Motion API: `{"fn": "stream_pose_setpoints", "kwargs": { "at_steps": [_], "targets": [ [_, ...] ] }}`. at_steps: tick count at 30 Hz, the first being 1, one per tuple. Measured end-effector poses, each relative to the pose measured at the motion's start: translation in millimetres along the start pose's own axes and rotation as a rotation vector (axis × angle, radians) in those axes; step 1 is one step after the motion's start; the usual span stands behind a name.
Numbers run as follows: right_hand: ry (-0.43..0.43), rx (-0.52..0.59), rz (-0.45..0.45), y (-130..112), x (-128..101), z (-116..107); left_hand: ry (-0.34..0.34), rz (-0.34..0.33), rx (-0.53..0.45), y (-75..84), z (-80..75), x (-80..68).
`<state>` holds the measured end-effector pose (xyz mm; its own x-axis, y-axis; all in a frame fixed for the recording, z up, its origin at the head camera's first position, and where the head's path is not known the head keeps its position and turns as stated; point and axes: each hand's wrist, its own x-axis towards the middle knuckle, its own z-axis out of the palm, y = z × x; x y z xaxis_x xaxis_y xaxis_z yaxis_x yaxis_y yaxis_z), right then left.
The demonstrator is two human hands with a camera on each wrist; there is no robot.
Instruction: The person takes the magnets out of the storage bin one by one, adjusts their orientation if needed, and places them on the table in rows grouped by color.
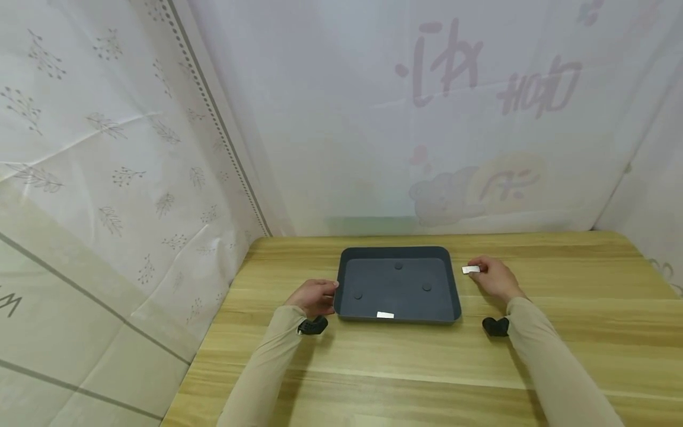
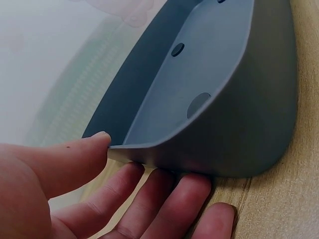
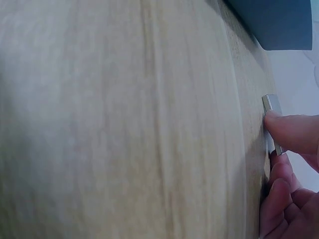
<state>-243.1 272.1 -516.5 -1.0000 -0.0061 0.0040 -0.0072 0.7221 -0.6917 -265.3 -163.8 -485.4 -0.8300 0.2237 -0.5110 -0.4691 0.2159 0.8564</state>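
- The left hand point(image 1: 313, 296) sits at the left rim of the dark grey rectangular plastic tray point(image 1: 397, 254), which lies flat on the light wooden table point(image 1: 405, 367). In the left wrist view the thumb point(image 2: 75, 159) lies over the rim corner and the fingers point(image 2: 169, 199) curl under the outer wall, so the hand grips the tray edge. A steady hold here should stop the tray sliding.
- Inside the tray, a small silver rectangular metal bar point(image 1: 385, 315) lies against the near wall, and three round marks show on the floor.
- Just right of the tray's far right corner, the right hand point(image 1: 495, 277) pinches a second small silver rectangular metal piece point(image 1: 471, 270). The right wrist view shows the thumb point(image 3: 294, 132) pressed on one face, the other fingers curled below it, and the piece point(image 3: 271, 122) at or just above the tabletop; I cannot tell whether it touches.
- To do this step well, I judge the pinch should stay on the long faces of the piece, which is thin and could slip or twist.
- Lift it straight over the tray's rim rather than dragging it against the wall.
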Motion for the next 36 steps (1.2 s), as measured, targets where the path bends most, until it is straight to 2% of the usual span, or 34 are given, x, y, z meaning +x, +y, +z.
{"fn": "stream_pose_setpoints", "kwargs": {
  "at_steps": [10,16,28,36],
  "targets": [
    [0.003,-0.004,0.003,-0.1,-0.1,-0.1,-0.017,0.012,0.011,-1.6,-0.5,2.1],
    [0.007,-0.023,-0.009,1.4,0.6,0.9,0.003,-0.006,0.021,-3.3,-1.7,5.4],
    [-0.006,0.002,0.034,-3.3,-0.4,0.0,-0.023,0.001,0.032,-3.9,-4.9,6.7],
    [0.001,0.004,0.050,-3.5,0.0,0.6,-0.012,0.003,0.041,-4.2,-4.6,7.1]
  ]
}}
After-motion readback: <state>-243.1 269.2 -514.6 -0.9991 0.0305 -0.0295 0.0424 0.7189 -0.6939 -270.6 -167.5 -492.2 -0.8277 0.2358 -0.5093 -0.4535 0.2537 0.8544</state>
